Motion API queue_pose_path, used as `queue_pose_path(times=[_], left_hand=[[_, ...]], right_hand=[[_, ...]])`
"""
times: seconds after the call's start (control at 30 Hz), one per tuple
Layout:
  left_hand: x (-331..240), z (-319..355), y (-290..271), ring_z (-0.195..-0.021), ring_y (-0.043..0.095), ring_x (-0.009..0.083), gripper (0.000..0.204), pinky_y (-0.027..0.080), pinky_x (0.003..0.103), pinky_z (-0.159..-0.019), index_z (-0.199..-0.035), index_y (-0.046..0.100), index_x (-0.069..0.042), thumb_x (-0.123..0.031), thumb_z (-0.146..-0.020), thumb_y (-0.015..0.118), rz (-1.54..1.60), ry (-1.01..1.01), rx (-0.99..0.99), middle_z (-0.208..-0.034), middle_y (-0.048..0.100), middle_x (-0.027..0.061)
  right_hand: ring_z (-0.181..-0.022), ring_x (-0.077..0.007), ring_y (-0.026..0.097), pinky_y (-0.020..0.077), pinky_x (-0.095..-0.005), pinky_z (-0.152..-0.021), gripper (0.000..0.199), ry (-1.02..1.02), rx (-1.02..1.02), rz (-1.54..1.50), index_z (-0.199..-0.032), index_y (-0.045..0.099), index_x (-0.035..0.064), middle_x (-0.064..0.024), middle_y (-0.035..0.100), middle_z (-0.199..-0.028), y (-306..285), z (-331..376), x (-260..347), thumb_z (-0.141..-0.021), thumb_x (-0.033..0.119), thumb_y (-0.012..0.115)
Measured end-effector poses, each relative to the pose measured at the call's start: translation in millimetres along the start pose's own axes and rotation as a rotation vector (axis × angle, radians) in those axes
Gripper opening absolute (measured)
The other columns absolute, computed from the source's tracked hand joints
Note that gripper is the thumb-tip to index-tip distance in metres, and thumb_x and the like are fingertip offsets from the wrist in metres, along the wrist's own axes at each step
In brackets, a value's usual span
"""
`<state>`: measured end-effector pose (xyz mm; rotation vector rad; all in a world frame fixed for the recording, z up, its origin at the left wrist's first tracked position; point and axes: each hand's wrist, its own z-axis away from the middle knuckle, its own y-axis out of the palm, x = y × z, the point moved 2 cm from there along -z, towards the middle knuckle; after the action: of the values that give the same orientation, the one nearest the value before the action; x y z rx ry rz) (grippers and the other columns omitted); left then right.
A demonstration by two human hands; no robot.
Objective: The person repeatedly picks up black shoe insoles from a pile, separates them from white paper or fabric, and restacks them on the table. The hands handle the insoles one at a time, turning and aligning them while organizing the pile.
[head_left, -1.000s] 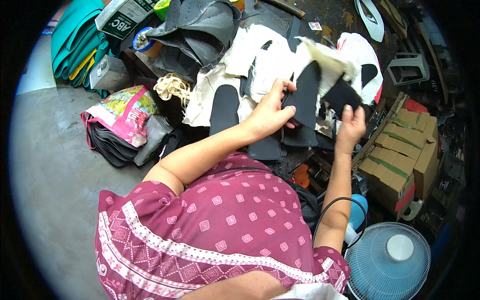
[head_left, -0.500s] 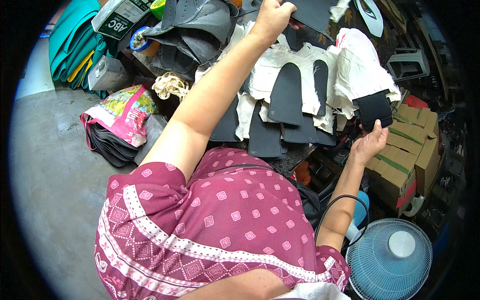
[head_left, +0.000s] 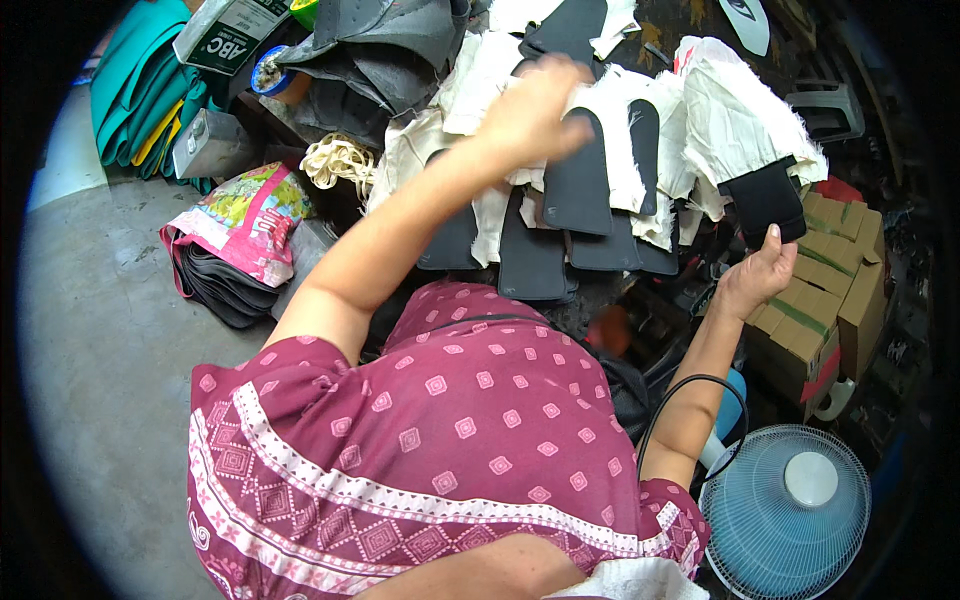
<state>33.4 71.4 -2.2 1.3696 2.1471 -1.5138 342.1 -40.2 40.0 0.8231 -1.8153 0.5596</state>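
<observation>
Over the work table, my left hand (head_left: 535, 110) is blurred by motion, its thumb apart from the fingers and nothing visible in it. Beneath and around it lie black insole-shaped pieces (head_left: 578, 190) with rounded ends, laid over ragged-edged white cloth strips (head_left: 612, 100). Another dark panel (head_left: 568, 32) rests flat on white cloth beyond the hand. To the right, my right hand (head_left: 758, 275) pinches the lower edge of a black rectangular piece (head_left: 765, 205) between thumb and fingers. White frayed cloth (head_left: 735, 125) adjoins the top of that piece.
Dark grey cut sheets (head_left: 375, 65) are heaped at the far left, near an open jar (head_left: 275, 75) and a cord bundle (head_left: 340, 163). A pink bag (head_left: 255, 225) sits on the left. Cardboard boxes (head_left: 820, 290) and a blue fan (head_left: 790, 510) stand right.
The dark panel my left hand held at the far side now lies on the cloth. That hand has come nearer, while my right hand keeps its pinch, slightly farther right.
</observation>
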Motion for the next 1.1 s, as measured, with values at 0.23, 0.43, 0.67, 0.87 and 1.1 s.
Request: queue_pose_path(times=[0.23, 0.43, 0.67, 0.87, 1.1], left_hand=[[-60, 52, -7, -0.123, 0.053, 0.0390, 0.057, 0.045, 0.044, -0.102, -0.132, 0.053, -0.008, -0.020, -0.079, 0.072, -0.175, 0.249, 0.689, -0.132, 0.057, 0.0167], [-61, -36, -102, -0.077, 0.068, 0.0320, 0.026, 0.055, 0.036, -0.069, -0.112, 0.065, -0.009, -0.010, -0.085, 0.066, 0.125, 0.278, 0.126, -0.086, 0.069, 0.0131], [-25, -142, -97, -0.096, 0.064, 0.0322, 0.023, 0.051, 0.040, -0.084, -0.102, 0.070, -0.008, 0.001, -0.082, 0.063, -0.040, 0.643, -0.528, -0.099, 0.069, 0.0115], [67, -91, 25, -0.095, 0.067, 0.0291, 0.028, 0.051, 0.041, -0.084, -0.101, 0.072, -0.010, -0.021, -0.075, 0.073, -0.403, -0.062, 0.556, -0.099, 0.070, 0.0107], [53, -28, 32, -0.118, 0.055, 0.0324, 0.032, 0.045, 0.049, -0.097, -0.116, 0.067, -0.013, -0.022, -0.086, 0.069, -0.372, 0.161, 0.062, -0.119, 0.064, 0.0115]], right_hand=[[-0.084, -0.0111, 0.061, 0.0493, -0.0250, -0.080, 0.013, 0.006, -0.040, -0.041, -0.103, 0.064, -0.0026, -0.0048, 0.067, -0.096, -2, -2, -3, -0.095, 0.006, 0.059], [-0.079, -0.0114, 0.059, 0.0520, -0.0258, -0.069, 0.011, 0.137, -0.144, -0.025, -0.095, 0.063, -0.0005, -0.0042, 0.065, -0.091, -19, 0, 3, -0.094, 0.010, 0.059], [-0.072, -0.0116, 0.059, 0.0526, -0.0271, -0.062, 0.011, 0.097, -0.201, -0.019, -0.092, 0.061, 0.0003, -0.0043, 0.064, -0.086, -23, 2, 9, -0.095, 0.011, 0.058], [-0.076, -0.0100, 0.057, 0.0511, -0.0250, -0.067, 0.008, 0.049, -0.127, 0.011, -0.091, 0.061, 0.0002, -0.0035, 0.064, -0.087, -28, 8, 4, -0.094, 0.007, 0.060], [-0.078, -0.0089, 0.056, 0.0504, -0.0242, -0.070, 0.006, 0.007, -0.105, 0.022, -0.090, 0.061, 0.0001, -0.0031, 0.064, -0.089, -27, 7, 2, -0.094, 0.005, 0.060]])
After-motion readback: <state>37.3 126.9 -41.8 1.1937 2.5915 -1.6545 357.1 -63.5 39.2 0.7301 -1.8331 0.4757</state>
